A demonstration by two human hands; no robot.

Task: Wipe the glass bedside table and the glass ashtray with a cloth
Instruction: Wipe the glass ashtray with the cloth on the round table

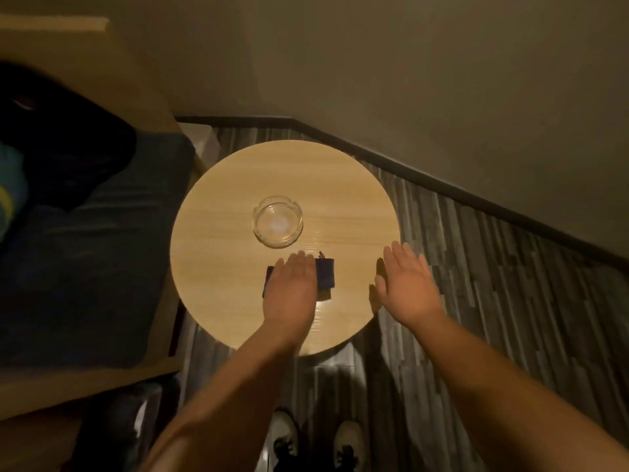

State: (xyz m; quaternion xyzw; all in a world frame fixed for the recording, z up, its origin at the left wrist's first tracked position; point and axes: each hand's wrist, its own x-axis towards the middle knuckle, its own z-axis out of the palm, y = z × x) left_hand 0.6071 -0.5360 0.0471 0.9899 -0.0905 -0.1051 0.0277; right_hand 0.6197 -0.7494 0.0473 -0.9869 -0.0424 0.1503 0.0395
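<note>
Flat left hand (292,284) on dark folded cloth (325,275), round glossy table (221,267)

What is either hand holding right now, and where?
Nothing is gripped. The left hand lies flat on the middle of the dark cloth; the right hand is open and empty.

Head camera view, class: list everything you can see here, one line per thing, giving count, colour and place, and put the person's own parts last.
round table: one, light wood-look top, centre of view
ashtray: one, clear glass, empty, near the table's middle
cloth: one, dark blue, flat on the table on the near side of the ashtray
bed: one, dark blue cover, wooden frame, left of the table
floor: grey striped planks, under and right of the table
wall: beige, dark skirting, far side
shoes: two, pale, bottom edge
left hand: one, flat, palm down on the cloth
right hand: one, open, at the table's right edge
</note>
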